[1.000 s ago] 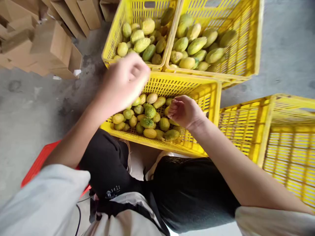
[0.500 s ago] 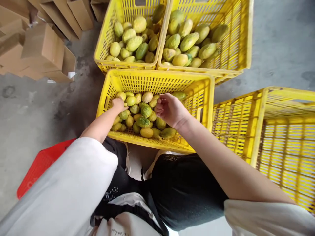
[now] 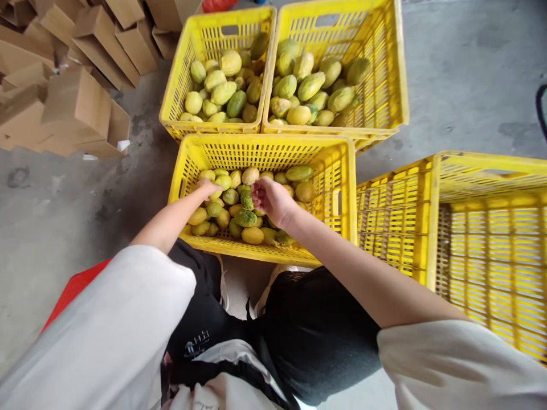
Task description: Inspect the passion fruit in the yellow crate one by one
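Note:
Yellow-green fruits (image 3: 252,236) lie in the near yellow crate (image 3: 256,250) in front of my knees. My left hand (image 3: 208,188) reaches into its left side, palm down over the fruits, closed around a fruit whose edge shows beside the fingers. Over the middle of the same fruits hangs my right hand (image 3: 269,199), its fingers curled inward next to a bumpy green fruit (image 3: 247,217). Whatever lies inside those curled fingers is hidden.
Two yellow crates (image 3: 216,126) (image 3: 333,130) with larger fruits stand behind the near one. Another yellow crate (image 3: 436,228) is at the right. Cardboard boxes (image 3: 77,105) lie at the upper left, and a red object (image 3: 74,287) sits by my left arm.
My right hand has moved left over the fruits, uncovering fruits at the crate's right side. My left hand has stayed at the left side. The camera view has shifted slightly.

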Demonstrator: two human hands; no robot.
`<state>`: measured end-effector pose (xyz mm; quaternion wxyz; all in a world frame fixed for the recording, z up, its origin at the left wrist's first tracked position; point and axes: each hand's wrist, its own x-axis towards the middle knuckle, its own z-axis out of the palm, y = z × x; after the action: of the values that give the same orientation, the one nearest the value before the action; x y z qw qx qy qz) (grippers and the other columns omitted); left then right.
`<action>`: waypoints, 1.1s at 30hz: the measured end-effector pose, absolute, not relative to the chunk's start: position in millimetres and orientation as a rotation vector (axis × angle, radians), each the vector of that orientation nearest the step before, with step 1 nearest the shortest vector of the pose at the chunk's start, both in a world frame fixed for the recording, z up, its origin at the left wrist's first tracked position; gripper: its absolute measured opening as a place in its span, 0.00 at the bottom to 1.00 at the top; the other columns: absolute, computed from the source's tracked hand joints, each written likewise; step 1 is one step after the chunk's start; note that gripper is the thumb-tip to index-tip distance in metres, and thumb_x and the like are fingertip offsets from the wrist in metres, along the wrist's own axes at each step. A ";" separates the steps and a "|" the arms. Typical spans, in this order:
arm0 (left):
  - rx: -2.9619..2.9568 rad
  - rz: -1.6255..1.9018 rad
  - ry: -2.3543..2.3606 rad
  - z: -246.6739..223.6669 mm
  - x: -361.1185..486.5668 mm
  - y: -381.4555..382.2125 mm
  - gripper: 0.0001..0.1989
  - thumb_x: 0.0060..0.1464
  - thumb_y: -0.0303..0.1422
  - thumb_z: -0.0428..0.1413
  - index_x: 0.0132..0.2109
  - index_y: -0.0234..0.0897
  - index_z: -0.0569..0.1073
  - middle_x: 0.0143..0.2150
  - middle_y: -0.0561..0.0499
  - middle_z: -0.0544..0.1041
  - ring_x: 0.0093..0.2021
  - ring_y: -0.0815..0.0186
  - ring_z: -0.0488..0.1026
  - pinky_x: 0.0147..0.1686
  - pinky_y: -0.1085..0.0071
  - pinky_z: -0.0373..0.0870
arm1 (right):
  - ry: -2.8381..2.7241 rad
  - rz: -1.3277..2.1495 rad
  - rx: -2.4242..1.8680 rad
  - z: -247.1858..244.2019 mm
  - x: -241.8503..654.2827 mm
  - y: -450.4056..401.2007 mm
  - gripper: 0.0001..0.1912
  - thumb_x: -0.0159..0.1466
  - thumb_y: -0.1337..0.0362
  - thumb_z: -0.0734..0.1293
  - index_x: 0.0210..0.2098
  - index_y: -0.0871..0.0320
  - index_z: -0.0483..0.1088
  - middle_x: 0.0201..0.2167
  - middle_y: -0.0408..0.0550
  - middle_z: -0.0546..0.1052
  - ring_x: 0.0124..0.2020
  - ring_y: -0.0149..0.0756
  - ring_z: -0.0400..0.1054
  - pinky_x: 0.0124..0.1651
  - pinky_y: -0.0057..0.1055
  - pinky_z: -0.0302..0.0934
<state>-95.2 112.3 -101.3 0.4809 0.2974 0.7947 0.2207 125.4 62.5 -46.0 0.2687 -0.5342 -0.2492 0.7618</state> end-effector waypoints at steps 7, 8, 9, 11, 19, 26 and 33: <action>0.594 0.926 1.690 -2.7 -82.2 135.9 0.17 0.80 0.47 0.73 0.57 0.38 0.82 0.44 0.48 0.88 0.54 0.55 0.90 0.61 0.64 0.86 | -1.792 1.807 -1.874 -118.9 60.2 44.5 0.12 0.74 0.67 0.79 0.53 0.54 0.76 0.49 0.53 0.83 0.48 0.47 0.84 0.53 0.39 0.79; 0.562 1.017 1.581 13.0 -83.7 130.3 0.19 0.81 0.49 0.72 0.59 0.39 0.82 0.44 0.48 0.89 0.55 0.55 0.91 0.60 0.65 0.87 | -1.894 1.762 -1.814 -125.6 46.3 47.7 0.23 0.69 0.70 0.83 0.58 0.53 0.77 0.58 0.53 0.83 0.58 0.50 0.85 0.62 0.40 0.79; 0.502 1.041 1.529 27.0 -86.0 123.1 0.20 0.79 0.50 0.74 0.59 0.39 0.83 0.44 0.47 0.89 0.55 0.54 0.91 0.60 0.66 0.87 | -1.989 1.733 -1.751 -131.1 31.7 51.3 0.29 0.65 0.73 0.86 0.61 0.51 0.78 0.65 0.53 0.82 0.65 0.52 0.84 0.70 0.42 0.76; 0.466 1.093 1.425 48.4 -91.4 106.9 0.21 0.77 0.47 0.74 0.63 0.38 0.84 0.48 0.44 0.91 0.59 0.52 0.93 0.60 0.66 0.88 | -2.125 1.687 -1.687 -138.9 3.2 57.6 0.32 0.63 0.77 0.86 0.61 0.51 0.79 0.73 0.55 0.80 0.73 0.55 0.82 0.78 0.45 0.73; 0.575 1.017 1.234 71.6 -98.9 86.0 0.31 0.68 0.38 0.73 0.73 0.38 0.82 0.61 0.37 0.93 0.66 0.40 0.92 0.71 0.43 0.90 | -1.893 1.671 -1.676 -143.8 -3.6 72.9 0.35 0.63 0.58 0.91 0.39 0.48 0.60 0.39 0.39 0.72 0.52 0.41 0.78 0.57 0.33 0.78; 0.650 0.972 1.273 63.6 -89.5 87.2 0.28 0.63 0.32 0.74 0.69 0.39 0.85 0.52 0.45 0.91 0.63 0.44 0.93 0.71 0.43 0.91 | -0.788 2.225 -1.444 -74.7 94.9 78.4 0.18 0.63 0.61 0.85 0.38 0.51 0.72 0.35 0.41 0.79 0.42 0.36 0.79 0.49 0.32 0.80; 0.555 0.980 1.426 61.1 -62.1 88.9 0.23 0.70 0.47 0.77 0.63 0.43 0.86 0.48 0.45 0.90 0.55 0.48 0.92 0.56 0.56 0.94 | -0.523 1.999 -1.183 10.2 136.2 63.2 0.15 0.62 0.61 0.80 0.47 0.49 0.76 0.42 0.45 0.87 0.46 0.46 0.87 0.48 0.39 0.87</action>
<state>-62.1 88.9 61.1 0.6149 0.2407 0.6191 0.4252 136.2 63.2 10.2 0.3710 -0.4615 -0.2040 0.7796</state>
